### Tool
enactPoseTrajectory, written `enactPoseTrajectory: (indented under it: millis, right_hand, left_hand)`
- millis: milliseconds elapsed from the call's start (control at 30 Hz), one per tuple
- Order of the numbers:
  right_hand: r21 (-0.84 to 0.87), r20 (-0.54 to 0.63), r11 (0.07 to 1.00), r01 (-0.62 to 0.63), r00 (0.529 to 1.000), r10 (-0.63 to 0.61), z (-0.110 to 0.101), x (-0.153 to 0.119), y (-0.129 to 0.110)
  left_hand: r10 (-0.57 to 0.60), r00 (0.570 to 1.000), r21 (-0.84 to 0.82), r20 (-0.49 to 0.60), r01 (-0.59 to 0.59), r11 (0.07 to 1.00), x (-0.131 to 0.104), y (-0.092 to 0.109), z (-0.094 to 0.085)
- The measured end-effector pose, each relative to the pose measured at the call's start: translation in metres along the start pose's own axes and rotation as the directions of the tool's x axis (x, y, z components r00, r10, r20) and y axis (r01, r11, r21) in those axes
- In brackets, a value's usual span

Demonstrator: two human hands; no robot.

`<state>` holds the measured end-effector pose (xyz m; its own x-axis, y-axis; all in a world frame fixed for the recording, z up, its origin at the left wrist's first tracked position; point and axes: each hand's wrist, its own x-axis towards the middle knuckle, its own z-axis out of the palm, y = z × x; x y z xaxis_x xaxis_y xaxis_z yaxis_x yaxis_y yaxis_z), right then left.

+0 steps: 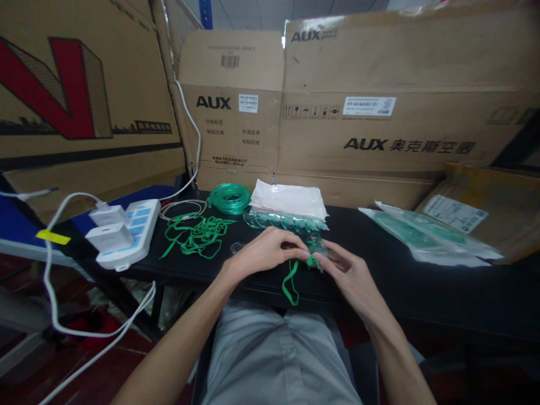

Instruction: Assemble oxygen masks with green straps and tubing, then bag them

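Both hands (270,247) (350,277) — close together — pinch green strap (311,261).

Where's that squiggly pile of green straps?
In the head view, the tangled green straps lie on the black table, between the white power strip and the left hand, just in front of the coiled green tube.

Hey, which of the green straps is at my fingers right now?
The strap whose loop hangs below your left hand. The other green straps lie in a loose tangle on the black tabletop, right of the white power strip.
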<state>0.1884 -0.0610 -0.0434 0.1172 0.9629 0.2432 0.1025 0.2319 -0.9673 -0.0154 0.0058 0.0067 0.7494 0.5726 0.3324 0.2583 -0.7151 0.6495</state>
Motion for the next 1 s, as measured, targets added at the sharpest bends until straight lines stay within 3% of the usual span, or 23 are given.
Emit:
enactPoseTrajectory:
  millis: [233,533,667,800,1000]
  right_hand:
    - [0.054,0.051,0.998,-0.013,0.999,0.010,-0.001,-0.002,-0.001]
    - [0.087,-0.017,0.995,-0.045,0.999,0.046,0.002,-0.001,-0.004]
    - [0.083,-0.057,0.996,-0.037,0.997,0.042,0.003,0.001,0.000]
    - [0.037,-0.073,0.999,-0.018,0.997,0.020,0.003,0.002,0.002]
    - [-0.009,-0.047,0.999,0.032,0.998,-0.032,0.004,0.001,0.001]
  left_hand:
    - [-0.088,0.996,0.058,0.019,0.087,0.995,-0.002,-0.010,-0.001]
    - [-0.128,0.987,0.079,-0.098,0.136,0.988,-0.007,-0.021,-0.027]
    - [-0.172,0.982,0.093,-0.084,0.179,0.979,-0.009,-0.026,-0.031]
    - [-0.091,0.994,0.135,-0.057,0.098,0.986,-0.005,-0.016,-0.022]
    - [0.110,0.983,0.140,-0.145,-0.089,0.986,-0.001,0.000,-0.012]
